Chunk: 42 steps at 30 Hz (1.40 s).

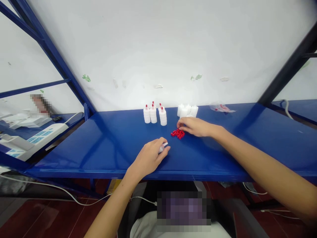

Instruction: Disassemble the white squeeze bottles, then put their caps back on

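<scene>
My left hand (152, 156) is closed around a small white squeeze bottle (161, 148) near the front of the table. The bottle lies tilted, its bare white nozzle pointing up and to the right; the fingers hide most of its body. My right hand (194, 126) reaches to the upper right side of a pile of small red caps (177, 134). Its thumb and fingers are pinched together at the pile, and what lies between the tips is too small to make out.
Several white bottles with red tips (153, 114) stand towards the wall. Right of them are several white bottles without red tips (188, 110). A clear plastic bag (222, 108) with red pieces lies farther right. Blue metal posts (64, 66) flank the blue table (104, 142).
</scene>
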{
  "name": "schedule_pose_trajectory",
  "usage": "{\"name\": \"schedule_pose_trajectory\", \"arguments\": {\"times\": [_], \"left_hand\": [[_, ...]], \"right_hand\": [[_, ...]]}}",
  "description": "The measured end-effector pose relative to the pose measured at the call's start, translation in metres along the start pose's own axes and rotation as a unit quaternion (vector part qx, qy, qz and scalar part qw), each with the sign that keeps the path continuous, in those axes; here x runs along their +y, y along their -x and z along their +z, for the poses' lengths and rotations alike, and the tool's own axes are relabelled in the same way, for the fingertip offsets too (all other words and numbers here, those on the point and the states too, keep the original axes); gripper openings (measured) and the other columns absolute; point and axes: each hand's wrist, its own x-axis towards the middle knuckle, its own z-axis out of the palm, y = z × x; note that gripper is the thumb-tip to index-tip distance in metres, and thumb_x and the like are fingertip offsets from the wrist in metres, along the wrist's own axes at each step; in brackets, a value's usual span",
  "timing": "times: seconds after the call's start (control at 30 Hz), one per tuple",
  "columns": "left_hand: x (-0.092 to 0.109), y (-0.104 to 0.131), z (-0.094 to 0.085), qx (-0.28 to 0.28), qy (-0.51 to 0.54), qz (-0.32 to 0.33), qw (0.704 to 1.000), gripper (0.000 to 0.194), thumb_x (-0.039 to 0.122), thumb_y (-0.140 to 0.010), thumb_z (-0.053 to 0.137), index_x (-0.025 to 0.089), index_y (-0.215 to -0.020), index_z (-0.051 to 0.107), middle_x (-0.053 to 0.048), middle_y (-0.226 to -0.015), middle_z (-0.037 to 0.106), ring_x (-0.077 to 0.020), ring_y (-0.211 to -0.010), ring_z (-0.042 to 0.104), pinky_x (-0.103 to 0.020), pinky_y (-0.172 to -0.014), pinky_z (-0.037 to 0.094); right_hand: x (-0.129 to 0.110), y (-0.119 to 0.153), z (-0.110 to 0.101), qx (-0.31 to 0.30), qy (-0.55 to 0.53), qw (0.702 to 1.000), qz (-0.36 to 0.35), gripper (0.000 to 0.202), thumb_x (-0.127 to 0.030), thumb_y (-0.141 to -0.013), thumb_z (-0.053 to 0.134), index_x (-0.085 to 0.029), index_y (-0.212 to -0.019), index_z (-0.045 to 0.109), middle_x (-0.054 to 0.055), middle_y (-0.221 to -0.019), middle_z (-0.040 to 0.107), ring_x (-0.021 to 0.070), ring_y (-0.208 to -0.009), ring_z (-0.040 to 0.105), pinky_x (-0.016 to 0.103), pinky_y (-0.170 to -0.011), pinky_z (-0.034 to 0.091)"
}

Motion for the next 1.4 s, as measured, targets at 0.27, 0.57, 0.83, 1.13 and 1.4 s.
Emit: {"name": "schedule_pose_trajectory", "arguments": {"times": [0.27,0.57,0.83,1.13,1.4], "left_hand": [[-0.001,0.0,0.0,0.001,0.001,0.002,1.0,0.021,0.039,-0.102,0.042,0.023,-0.106,0.055,-0.003,-0.096,0.067,-0.019,-0.085,0.064,-0.029,-0.076,0.045],[-0.001,0.0,0.0,-0.005,0.002,-0.001,1.0,0.021,0.039,-0.102,0.042,0.023,-0.107,0.054,-0.002,-0.096,0.066,-0.0187,-0.085,0.062,-0.03,-0.077,0.044],[0.001,0.0,-0.001,-0.007,0.003,-0.006,1.0,0.021,0.04,-0.102,0.042,0.023,-0.11,0.052,-0.002,-0.095,0.065,-0.0184,-0.083,0.061,-0.029,-0.075,0.043],[0.0,0.001,-0.001,0.001,0.062,0.001,0.998,0.023,0.04,-0.103,0.038,0.022,-0.111,0.048,-0.004,-0.099,0.064,-0.0198,-0.085,0.061,-0.03,-0.073,0.043],[-0.001,0.002,0.002,0.028,0.052,-0.049,0.997,0.017,0.031,-0.103,0.034,0.02,-0.11,0.046,-0.004,-0.096,0.058,-0.018,-0.085,0.057,-0.033,-0.079,0.043]], "right_hand": [[0.004,-0.002,0.002,0.018,0.009,1.0,-0.011,0.02,-0.017,-0.089,0.051,-0.016,-0.101,0.066,0.011,-0.106,0.07,0.024,-0.095,0.063,0.035,-0.082,0.047],[-0.004,-0.002,-0.001,0.014,-0.016,1.0,0.014,0.026,-0.008,-0.084,0.05,-0.016,-0.101,0.068,0.009,-0.105,0.073,0.0223,-0.092,0.066,0.033,-0.079,0.048],[-0.013,0.005,-0.004,0.116,0.014,0.993,-0.011,0.021,-0.013,-0.083,0.05,-0.019,-0.098,0.064,0.006,-0.096,0.07,0.0175,-0.077,0.06,0.03,-0.07,0.04],[-0.076,0.008,0.018,0.106,-0.057,0.97,-0.212,0.027,-0.033,-0.1,0.042,-0.017,-0.087,0.059,0.002,-0.078,0.061,0.0123,-0.064,0.05,0.027,-0.061,0.034],[-0.013,0.004,-0.004,0.281,0.029,0.955,0.085,0.029,-0.034,-0.097,0.035,-0.018,-0.095,0.058,0.007,-0.074,0.064,0.0206,-0.064,0.054,0.031,-0.06,0.029]]}}
